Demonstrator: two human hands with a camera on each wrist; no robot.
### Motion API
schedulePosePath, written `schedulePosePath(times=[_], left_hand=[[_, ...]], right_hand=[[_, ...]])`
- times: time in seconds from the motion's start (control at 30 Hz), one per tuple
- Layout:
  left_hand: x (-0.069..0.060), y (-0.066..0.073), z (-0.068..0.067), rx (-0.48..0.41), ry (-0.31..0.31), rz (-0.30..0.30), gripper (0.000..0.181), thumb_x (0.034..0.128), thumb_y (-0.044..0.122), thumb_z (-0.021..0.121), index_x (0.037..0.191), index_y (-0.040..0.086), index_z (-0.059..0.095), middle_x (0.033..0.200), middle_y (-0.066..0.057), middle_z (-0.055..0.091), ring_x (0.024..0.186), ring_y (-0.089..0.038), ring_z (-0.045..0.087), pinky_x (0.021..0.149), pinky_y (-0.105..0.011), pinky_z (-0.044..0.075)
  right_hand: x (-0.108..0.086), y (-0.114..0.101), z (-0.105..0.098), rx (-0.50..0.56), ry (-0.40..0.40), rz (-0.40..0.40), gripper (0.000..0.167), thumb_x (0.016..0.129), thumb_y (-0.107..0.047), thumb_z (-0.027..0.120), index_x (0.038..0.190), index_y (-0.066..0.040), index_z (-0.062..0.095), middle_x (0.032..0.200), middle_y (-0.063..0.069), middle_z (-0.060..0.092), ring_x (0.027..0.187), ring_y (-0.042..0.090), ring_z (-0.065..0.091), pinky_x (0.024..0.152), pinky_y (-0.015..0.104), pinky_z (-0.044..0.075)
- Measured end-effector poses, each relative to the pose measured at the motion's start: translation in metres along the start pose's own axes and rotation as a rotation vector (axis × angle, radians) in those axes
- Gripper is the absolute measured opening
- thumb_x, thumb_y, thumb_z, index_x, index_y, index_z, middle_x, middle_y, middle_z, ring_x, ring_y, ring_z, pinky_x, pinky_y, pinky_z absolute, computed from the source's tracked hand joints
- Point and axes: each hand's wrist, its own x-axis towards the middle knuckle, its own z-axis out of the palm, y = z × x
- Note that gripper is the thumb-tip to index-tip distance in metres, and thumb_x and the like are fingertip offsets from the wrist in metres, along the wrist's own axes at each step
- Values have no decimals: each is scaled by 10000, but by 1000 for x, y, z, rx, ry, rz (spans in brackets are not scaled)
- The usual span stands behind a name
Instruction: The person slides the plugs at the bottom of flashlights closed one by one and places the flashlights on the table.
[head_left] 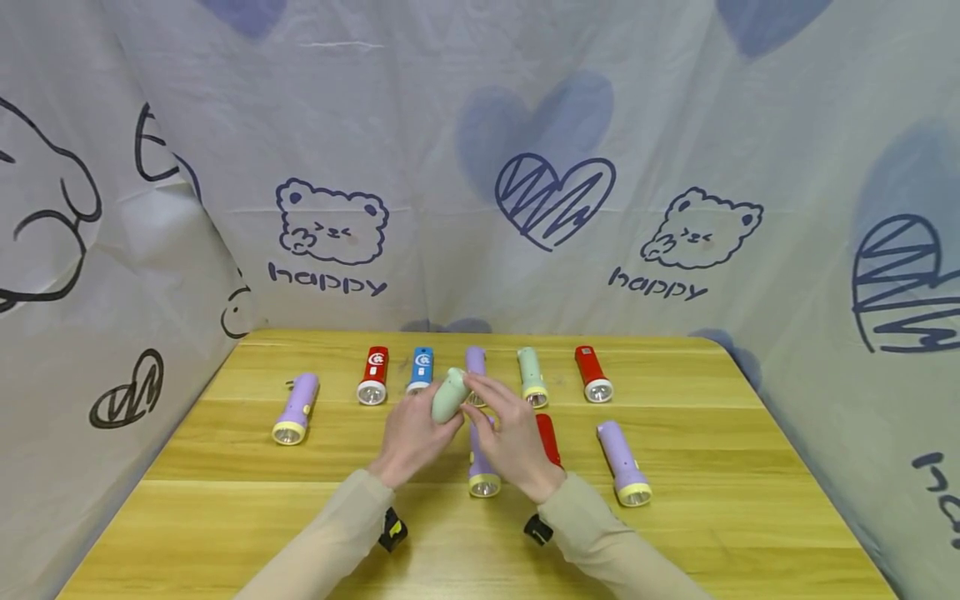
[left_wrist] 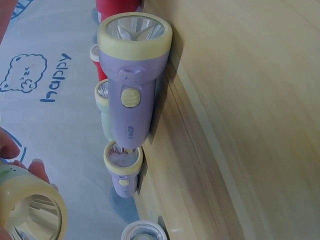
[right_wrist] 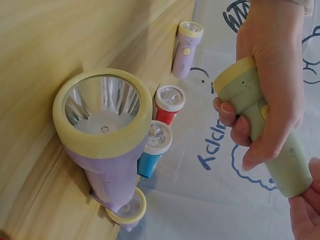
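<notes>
Above the middle of the table, my left hand [head_left: 412,433] grips a pale green flashlight [head_left: 450,396] with a yellow head. In the right wrist view, the fingers of my left hand [right_wrist: 272,95] wrap round its body, the thumb lying along it near the yellow switch. My right hand [head_left: 513,433] pinches the tail end between thumb and fingers. Its fingertips [right_wrist: 302,212] show at that end in the right wrist view. Beneath the hands lies a purple flashlight [head_left: 483,467] with a yellow head. A red flashlight [head_left: 549,437] is partly hidden behind my right hand.
Along the back of the wooden table [head_left: 247,517] lie a red flashlight [head_left: 375,367], a blue one [head_left: 422,367], a purple one [head_left: 476,360], a green one [head_left: 529,371] and another red one [head_left: 591,371]. Purple flashlights also lie left [head_left: 300,404] and right [head_left: 622,458]. A printed cloth hangs behind.
</notes>
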Motion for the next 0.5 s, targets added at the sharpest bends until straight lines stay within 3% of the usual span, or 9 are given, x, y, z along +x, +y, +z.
schedulePosePath(times=[0.23,0.5], left_hand=[[0,-1,0,15,5,1,298,842,175,760,1099,39,692,775,-90,694,606,-135,565,529,-232,455],[-1,-4,0,48,25,51,250,812,149,772,1027,51,693,748,-72,677,602,-135,545,520,-235,434]], right_hand=[[-2,0,0,14,-3,2,383,873,9,737,1244,65,658,1260,226,691,1150,344,692,963,399,580],[-5,3,-2,47,-3,-8,404,853,46,744,1248,52,660,1270,214,691,1146,335,695,949,400,586]])
